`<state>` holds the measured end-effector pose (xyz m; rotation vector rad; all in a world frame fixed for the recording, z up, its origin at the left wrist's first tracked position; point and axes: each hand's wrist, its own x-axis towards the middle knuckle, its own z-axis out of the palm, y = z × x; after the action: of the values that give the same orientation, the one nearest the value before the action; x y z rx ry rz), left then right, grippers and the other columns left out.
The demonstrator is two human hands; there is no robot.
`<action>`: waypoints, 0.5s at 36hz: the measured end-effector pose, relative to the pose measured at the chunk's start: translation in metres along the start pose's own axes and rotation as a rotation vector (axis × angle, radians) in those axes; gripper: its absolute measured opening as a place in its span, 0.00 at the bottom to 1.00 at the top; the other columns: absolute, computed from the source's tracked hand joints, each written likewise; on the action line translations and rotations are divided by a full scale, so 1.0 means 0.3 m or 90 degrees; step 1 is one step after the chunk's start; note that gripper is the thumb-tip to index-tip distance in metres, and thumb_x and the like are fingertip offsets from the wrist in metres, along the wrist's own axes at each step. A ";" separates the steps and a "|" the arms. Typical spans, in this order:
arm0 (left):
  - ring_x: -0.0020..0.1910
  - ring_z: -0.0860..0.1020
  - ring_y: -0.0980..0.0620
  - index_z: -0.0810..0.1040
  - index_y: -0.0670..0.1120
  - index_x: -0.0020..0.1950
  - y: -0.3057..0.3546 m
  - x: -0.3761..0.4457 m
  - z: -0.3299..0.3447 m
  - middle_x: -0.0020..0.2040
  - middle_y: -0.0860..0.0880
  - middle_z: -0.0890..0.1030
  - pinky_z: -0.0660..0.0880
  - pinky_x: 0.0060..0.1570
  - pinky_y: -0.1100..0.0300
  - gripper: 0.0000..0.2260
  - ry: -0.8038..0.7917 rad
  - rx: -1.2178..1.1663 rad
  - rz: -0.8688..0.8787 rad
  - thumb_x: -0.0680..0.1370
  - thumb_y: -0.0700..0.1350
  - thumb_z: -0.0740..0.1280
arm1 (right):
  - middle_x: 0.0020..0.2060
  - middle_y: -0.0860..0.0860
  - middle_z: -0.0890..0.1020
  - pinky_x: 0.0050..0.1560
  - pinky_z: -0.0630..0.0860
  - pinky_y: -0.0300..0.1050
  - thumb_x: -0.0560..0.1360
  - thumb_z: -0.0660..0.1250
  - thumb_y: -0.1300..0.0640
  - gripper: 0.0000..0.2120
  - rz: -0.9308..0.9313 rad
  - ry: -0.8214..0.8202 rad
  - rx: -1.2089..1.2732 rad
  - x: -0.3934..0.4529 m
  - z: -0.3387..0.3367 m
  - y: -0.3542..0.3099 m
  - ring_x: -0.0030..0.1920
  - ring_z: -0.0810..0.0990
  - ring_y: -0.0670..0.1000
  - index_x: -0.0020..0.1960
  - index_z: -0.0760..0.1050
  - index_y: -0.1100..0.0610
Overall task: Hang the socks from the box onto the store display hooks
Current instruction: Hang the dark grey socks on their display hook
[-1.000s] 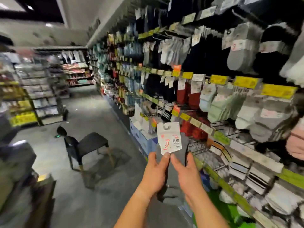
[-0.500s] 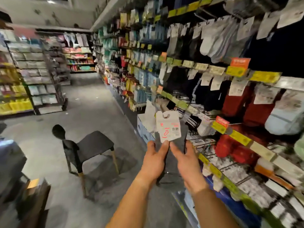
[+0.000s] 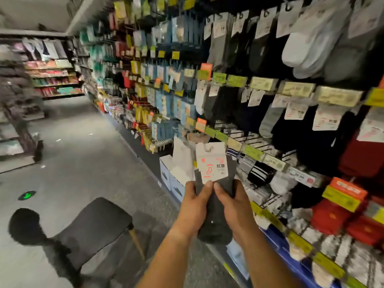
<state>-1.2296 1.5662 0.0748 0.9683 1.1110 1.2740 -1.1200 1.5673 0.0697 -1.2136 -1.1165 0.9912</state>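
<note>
While both hands grasp the dark grey socks (image 3: 216, 213) from either side, the left hand (image 3: 195, 206) and the right hand (image 3: 232, 206) pinch the lower edge of the white card label (image 3: 212, 163) with their thumbs. The card bears a red sock drawing and the characters 抗菌. The socks are held up in front of the display hooks (image 3: 234, 129), above the aisle floor (image 3: 93, 163). Compared with a second ago, the rack looms nearer and the chair (image 3: 91, 229) sits lower left.

Dark grey socks (image 3: 216, 215) with white header card (image 3: 212, 162), upright, near display hooks (image 3: 232, 129)
</note>
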 end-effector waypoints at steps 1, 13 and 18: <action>0.47 0.85 0.53 0.71 0.41 0.54 0.004 0.066 -0.017 0.51 0.43 0.85 0.82 0.45 0.57 0.11 -0.002 0.002 -0.003 0.81 0.47 0.69 | 0.54 0.44 0.84 0.56 0.80 0.58 0.67 0.73 0.39 0.22 -0.004 0.009 -0.002 0.061 0.032 0.013 0.54 0.83 0.50 0.59 0.76 0.42; 0.56 0.84 0.39 0.71 0.41 0.60 0.237 0.850 -0.234 0.57 0.38 0.83 0.79 0.59 0.37 0.28 -0.010 -0.049 -0.014 0.70 0.54 0.77 | 0.50 0.44 0.80 0.52 0.78 0.46 0.74 0.74 0.54 0.18 -0.055 0.045 0.007 0.781 0.457 0.002 0.50 0.80 0.43 0.57 0.68 0.46; 0.53 0.84 0.38 0.71 0.38 0.61 0.292 1.101 -0.287 0.55 0.36 0.83 0.81 0.55 0.39 0.23 -0.027 -0.094 -0.049 0.74 0.47 0.76 | 0.50 0.49 0.81 0.48 0.80 0.49 0.74 0.74 0.54 0.16 -0.041 0.086 -0.005 0.989 0.556 0.007 0.49 0.82 0.49 0.50 0.66 0.49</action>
<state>-1.3428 1.8977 0.1131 0.8319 0.9974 1.2492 -1.2274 1.8886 0.1013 -1.2244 -1.0475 0.8450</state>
